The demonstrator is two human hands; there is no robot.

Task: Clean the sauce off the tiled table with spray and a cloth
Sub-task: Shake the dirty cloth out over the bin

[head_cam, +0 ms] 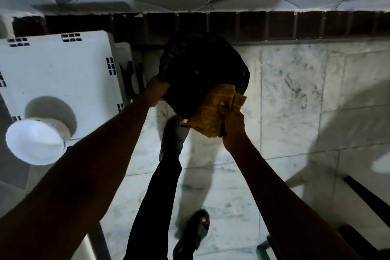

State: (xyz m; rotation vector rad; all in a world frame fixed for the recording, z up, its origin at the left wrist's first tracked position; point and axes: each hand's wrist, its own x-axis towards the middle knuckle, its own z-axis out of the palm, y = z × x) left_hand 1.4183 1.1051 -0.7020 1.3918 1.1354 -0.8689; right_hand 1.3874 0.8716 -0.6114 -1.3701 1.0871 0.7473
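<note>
We note the right hand [232, 127] closed around the bunched yellow cloth [213, 110], held over the mouth of a black bin bag [200, 69]. The left hand [156, 93] grips that bag's rim, just beside the cloth.

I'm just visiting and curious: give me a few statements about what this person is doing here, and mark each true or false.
1. The right hand grips a crumpled yellow cloth. True.
2. The left hand holds a spray bottle. False: it grips the rim of a black plastic bag.
3. The cloth is spread flat on the floor. False: it is bunched at the bag's opening.
4. A white round bowl sits at the left, near a white plastic crate. True.
5. The person wears sandals. True.
</note>
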